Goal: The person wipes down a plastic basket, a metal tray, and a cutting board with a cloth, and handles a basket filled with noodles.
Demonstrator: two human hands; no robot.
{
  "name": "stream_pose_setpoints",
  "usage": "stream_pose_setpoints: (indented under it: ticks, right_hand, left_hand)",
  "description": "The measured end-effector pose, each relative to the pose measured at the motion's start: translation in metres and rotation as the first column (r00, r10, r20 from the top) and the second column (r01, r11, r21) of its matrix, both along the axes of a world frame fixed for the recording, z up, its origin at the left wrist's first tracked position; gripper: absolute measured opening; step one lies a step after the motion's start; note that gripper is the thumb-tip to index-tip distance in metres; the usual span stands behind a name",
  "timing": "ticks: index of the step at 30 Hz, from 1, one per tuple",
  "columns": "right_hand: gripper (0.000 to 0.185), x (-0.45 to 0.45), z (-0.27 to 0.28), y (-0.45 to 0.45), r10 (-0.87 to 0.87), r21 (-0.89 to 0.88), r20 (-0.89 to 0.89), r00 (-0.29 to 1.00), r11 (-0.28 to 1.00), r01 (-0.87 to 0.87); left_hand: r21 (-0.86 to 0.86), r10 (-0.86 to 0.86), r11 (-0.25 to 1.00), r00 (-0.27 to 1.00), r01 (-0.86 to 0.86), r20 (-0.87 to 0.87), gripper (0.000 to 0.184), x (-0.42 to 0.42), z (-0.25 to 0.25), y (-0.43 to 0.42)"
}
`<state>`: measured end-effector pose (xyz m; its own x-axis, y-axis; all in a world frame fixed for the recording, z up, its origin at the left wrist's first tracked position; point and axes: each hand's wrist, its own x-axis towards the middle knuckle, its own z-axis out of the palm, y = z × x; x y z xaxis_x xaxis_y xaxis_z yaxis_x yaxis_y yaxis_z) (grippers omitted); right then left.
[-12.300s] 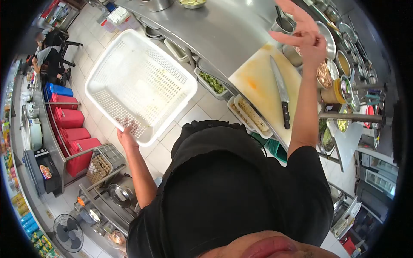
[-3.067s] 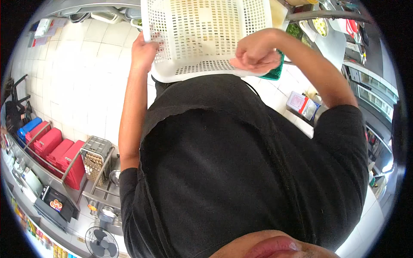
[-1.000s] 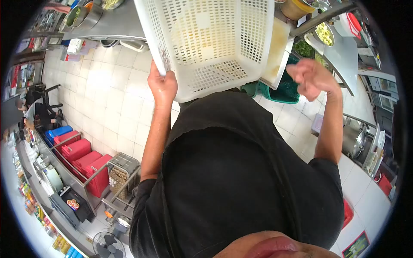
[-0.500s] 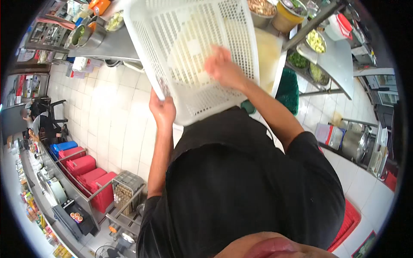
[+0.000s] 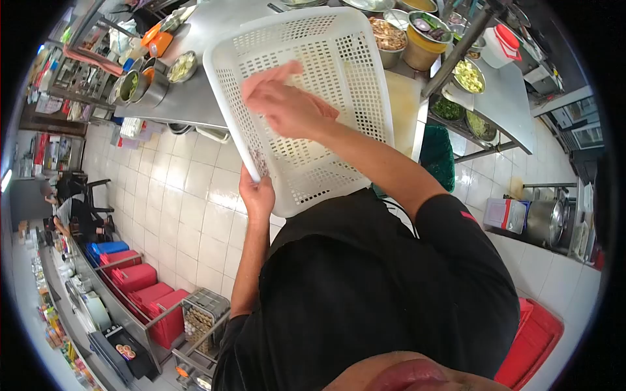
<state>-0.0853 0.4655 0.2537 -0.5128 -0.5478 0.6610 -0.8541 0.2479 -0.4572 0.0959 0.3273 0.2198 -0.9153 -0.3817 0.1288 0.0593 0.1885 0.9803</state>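
A white perforated plastic basket (image 5: 306, 190) is held tilted in front of my body, its open side facing me. My left hand (image 5: 258, 194) grips the basket's near left rim, thumb on the outside edge. Inside the basket, my right hand (image 5: 290, 111) is closed on a pinkish-red cloth (image 5: 264, 81) and presses it near the left inner wall. Part of the cloth hangs out beside the wrist.
Behind the basket stands a steel table (image 5: 222, 29) with a bowl of chopped vegetables (image 5: 182, 66). At the right are a pot of sliced food (image 5: 387, 34), a yellow-rimmed bucket (image 5: 425, 47), a cutting board (image 5: 401, 107) and a green bin (image 5: 437, 156). Red bins (image 5: 134, 277) line the left.
My right hand has swept from the basket's right-middle toward its left inner side, and the cloth shows more clearly. The left hand keeps its hold on the rim.
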Motion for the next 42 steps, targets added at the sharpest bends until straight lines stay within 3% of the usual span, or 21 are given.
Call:
stream_pose_setpoints:
  ticks: [2, 5, 8, 10, 13, 15, 18, 20, 23, 25, 28, 31, 33, 35, 37, 42]
  right_hand:
    - [0.034, 0.006, -0.007, -0.016, -0.107, 0.166, -0.124, 0.986, 0.978, 0.127]
    - [0.028, -0.028, -0.029, -0.016, -0.105, 0.162, -0.192, 0.976, 0.977, 0.137]
    - [0.029, -0.017, 0.009, -0.006, -0.1, -0.045, -0.018, 0.995, 0.994, 0.099]
    - [0.029, -0.061, -0.015, -0.003, 0.17, -0.258, 0.313, 0.934, 0.962, -0.089]
    - [0.027, -0.08, -0.023, 0.021, -0.228, -0.051, 0.027, 0.973, 0.972, 0.229]
    - [0.028, -0.1, -0.038, 0.042, -0.347, 0.041, -0.048, 0.937, 0.936, 0.349]
    - [0.03, -0.095, -0.051, 0.055, -0.623, 0.206, 0.153, 0.767, 0.779, 0.592]
    - [0.031, -0.069, -0.058, 0.069, -0.599, 0.291, 0.009, 0.801, 0.768, 0.571]
    - [0.04, -0.029, -0.084, 0.085, -0.587, 0.626, -0.004, 0.81, 0.63, 0.46]
    - [0.041, -0.014, -0.085, 0.093, -0.463, 0.545, 0.327, 0.824, 0.805, 0.236]
    - [0.027, 0.005, -0.038, 0.113, -0.423, 0.561, 0.642, 0.639, 0.827, -0.016]
    - [0.019, -0.002, 0.022, 0.096, -0.314, 0.133, 0.455, 0.833, 0.949, 0.285]
    - [0.017, -0.007, 0.078, 0.065, -0.273, -0.055, 0.294, 0.916, 0.952, 0.302]
    - [0.01, -0.05, 0.077, 0.02, -0.188, -0.196, -0.02, 0.982, 0.964, 0.18]
    - [0.015, -0.051, 0.088, -0.017, -0.407, -0.22, -0.281, 0.869, 0.909, 0.354]
    - [0.01, -0.089, 0.061, -0.046, -0.375, -0.154, -0.223, 0.9, 0.925, 0.347]
  left_hand:
    - [-0.001, -0.005, 1.0, 1.0, 0.005, -0.004, 0.058, -0.001, -0.001, 0.0]
    - [0.004, 0.013, 1.0, 0.999, -0.014, 0.041, 0.056, -0.001, 0.003, -0.003]
    - [0.017, 0.026, 0.999, 0.997, -0.027, 0.076, 0.054, 0.002, 0.011, -0.001]
    - [0.049, 0.003, 0.999, 0.999, -0.005, 0.044, 0.053, 0.0, 0.006, -0.005]
    - [0.013, 0.017, 1.0, 0.995, -0.018, 0.095, 0.053, 0.0, 0.006, -0.006]
    - [0.023, 0.008, 1.0, 0.997, -0.01, 0.075, 0.052, 0.0, 0.002, -0.008]
    - [0.051, -0.002, 0.999, 0.993, -0.004, 0.118, 0.051, 0.0, 0.002, -0.009]
    - [0.052, -0.013, 0.999, 0.991, 0.006, 0.13, 0.051, 0.002, -0.001, -0.008]
    - [0.039, -0.034, 0.999, 0.992, 0.029, 0.124, 0.052, -0.001, -0.022, -0.02]
    - [0.046, -0.035, 0.999, 0.98, 0.026, 0.195, 0.055, -0.002, -0.03, -0.028]
    - [0.147, 0.031, 0.988, 0.988, -0.054, 0.152, 0.06, 0.0, -0.04, -0.03]
    - [0.094, 0.014, 0.995, 0.992, -0.026, 0.125, 0.064, 0.001, -0.047, -0.032]
    - [0.125, 0.017, 0.992, 0.992, -0.033, 0.125, 0.057, 0.004, -0.032, -0.021]
    - [0.12, 0.017, 0.992, 0.992, -0.032, 0.122, 0.049, 0.005, -0.021, -0.012]
    - [0.089, 0.002, 0.996, 0.994, -0.012, 0.11, 0.05, 0.007, -0.02, -0.008]
    - [0.064, 0.011, 0.998, 0.996, -0.017, 0.086, 0.049, 0.017, -0.02, -0.011]
